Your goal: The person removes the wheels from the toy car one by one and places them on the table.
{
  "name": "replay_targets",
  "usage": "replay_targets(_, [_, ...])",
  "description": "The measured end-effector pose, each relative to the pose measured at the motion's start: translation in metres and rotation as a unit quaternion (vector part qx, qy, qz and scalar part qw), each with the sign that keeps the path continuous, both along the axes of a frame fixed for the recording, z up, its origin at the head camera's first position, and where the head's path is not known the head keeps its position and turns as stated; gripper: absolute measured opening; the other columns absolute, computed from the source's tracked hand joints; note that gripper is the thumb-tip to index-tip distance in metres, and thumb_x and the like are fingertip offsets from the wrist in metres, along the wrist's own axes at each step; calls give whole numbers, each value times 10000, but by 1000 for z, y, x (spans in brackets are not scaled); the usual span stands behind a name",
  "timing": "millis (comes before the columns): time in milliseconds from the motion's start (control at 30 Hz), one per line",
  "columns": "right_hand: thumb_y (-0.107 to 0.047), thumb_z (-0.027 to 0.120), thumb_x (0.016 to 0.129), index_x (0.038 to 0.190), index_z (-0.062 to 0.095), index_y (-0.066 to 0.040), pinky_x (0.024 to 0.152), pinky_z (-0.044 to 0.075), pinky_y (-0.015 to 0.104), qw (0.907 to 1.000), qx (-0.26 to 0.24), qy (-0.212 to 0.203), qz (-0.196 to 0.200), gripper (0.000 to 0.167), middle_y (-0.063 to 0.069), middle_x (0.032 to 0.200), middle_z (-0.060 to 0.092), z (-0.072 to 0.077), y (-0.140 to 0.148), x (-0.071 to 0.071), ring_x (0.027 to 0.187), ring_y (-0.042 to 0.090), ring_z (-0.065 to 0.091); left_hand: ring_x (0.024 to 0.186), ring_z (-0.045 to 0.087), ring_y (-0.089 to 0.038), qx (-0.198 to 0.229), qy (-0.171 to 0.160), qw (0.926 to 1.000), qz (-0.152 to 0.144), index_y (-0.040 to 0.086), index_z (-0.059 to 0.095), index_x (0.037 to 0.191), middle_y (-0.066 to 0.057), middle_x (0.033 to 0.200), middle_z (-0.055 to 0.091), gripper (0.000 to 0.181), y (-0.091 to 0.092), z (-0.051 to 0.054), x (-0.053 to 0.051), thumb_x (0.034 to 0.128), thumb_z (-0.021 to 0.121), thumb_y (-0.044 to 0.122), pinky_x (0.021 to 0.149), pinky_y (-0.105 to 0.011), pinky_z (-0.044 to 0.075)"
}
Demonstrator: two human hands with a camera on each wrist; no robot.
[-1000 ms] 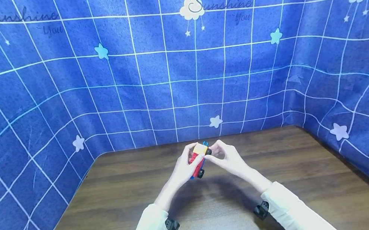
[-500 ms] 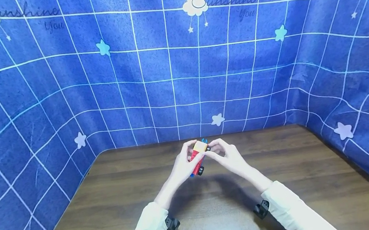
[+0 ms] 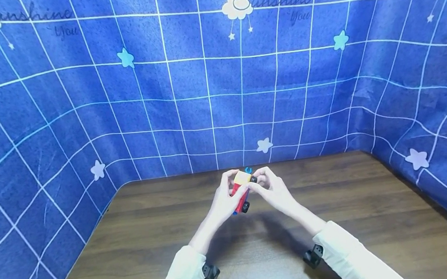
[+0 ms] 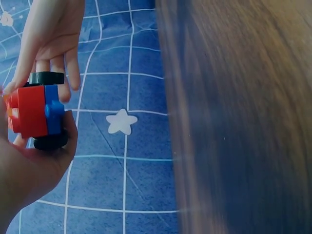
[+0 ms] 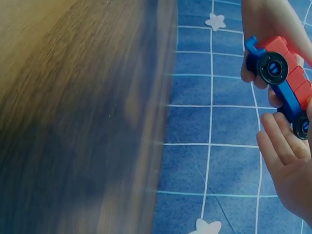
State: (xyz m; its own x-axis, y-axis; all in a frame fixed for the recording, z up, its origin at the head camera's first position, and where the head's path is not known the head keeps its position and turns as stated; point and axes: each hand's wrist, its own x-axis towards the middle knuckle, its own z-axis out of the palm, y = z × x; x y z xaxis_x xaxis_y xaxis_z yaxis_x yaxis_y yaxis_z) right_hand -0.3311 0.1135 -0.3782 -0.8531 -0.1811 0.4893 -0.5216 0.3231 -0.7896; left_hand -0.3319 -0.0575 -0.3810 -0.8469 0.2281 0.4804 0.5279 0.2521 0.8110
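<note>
A small toy vehicle (image 3: 239, 193) of red and yellow blocks on a blue base with black wheels is held above the table, tilted. The left hand (image 3: 223, 200) grips it from the left, thumb across the red part. At its far right wheel, the right hand (image 3: 275, 192) pinches with thumb and fingers. The left wrist view shows the vehicle's red and blue end (image 4: 33, 111) in the left hand (image 4: 36, 170). In the right wrist view the blue base (image 5: 287, 100) is side-on, with the right hand (image 5: 287, 165) at the lower wheel.
A brown wooden table (image 3: 144, 239) lies under the hands. Blue fabric (image 3: 184, 80) with white lines, stars and clouds rises behind it and at both sides. Black wrist devices (image 3: 210, 272) sit at the sleeves.
The view has shifted slightly since the first frame. Over the last half second the vehicle has turned a little, its wheels showing slightly more, and the right forearm has shifted slightly left.
</note>
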Motion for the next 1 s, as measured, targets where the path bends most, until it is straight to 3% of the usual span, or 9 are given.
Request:
replay_targets(167, [-191, 585, 932, 1083, 473, -37, 660, 419, 242, 9998, 106, 168, -60, 243, 123, 852, 708, 0, -5, 4, 766, 152, 681, 653, 631, -174, 12, 7, 9995, 301, 141, 417, 1257, -139, 902, 577, 437, 2, 1, 1, 893, 643, 227, 563, -238, 489])
replay_targets(267, [-144, 549, 949, 1096, 461, 7, 676, 419, 262, 9993, 146, 329, -36, 229, 136, 869, 703, 8, -10, 13, 785, 183, 672, 621, 560, -107, -32, 76, 9990, 443, 158, 416, 1244, -113, 854, 567, 425, 2, 2, 2, 897, 636, 264, 544, -230, 463])
replay_targets(467, [-43, 521, 944, 1138, 396, 86, 675, 444, 232, 9978, 5, 656, 127, 266, 184, 826, 672, 26, -15, 29, 735, 202, 662, 683, 552, -115, 27, 140, 9973, 719, 161, 403, 1252, -105, 856, 601, 436, 5, 2, 2, 901, 625, 293, 594, -254, 465])
replay_targets(567, [-18, 525, 935, 1180, 344, 90, 665, 448, 232, 9978, -144, 625, 177, 324, 214, 819, 657, 26, -17, 28, 698, 202, 660, 707, 547, -131, 24, 129, 9966, 814, 154, 403, 1252, -106, 853, 603, 435, 5, 2, 2, 904, 618, 302, 613, -265, 454])
replay_targets(767, [-1, 559, 909, 1173, 346, 94, 593, 424, 231, 9979, -171, 621, 98, 352, 190, 765, 633, 27, -19, 27, 625, 48, 559, 745, 561, -160, -46, 117, 9964, 839, 149, 401, 1252, -123, 850, 609, 426, 4, 3, 3, 915, 599, 317, 644, -290, 457])
replay_targets(1000, [-68, 518, 951, 1089, 442, 60, 662, 506, 238, 9997, -209, 160, 4, 202, 205, 851, 672, 29, -17, 29, 712, 198, 667, 717, 530, -131, 52, 250, 9951, 951, 146, 396, 1258, -91, 833, 573, 468, 6, 3, 3, 891, 634, 313, 603, -256, 438])
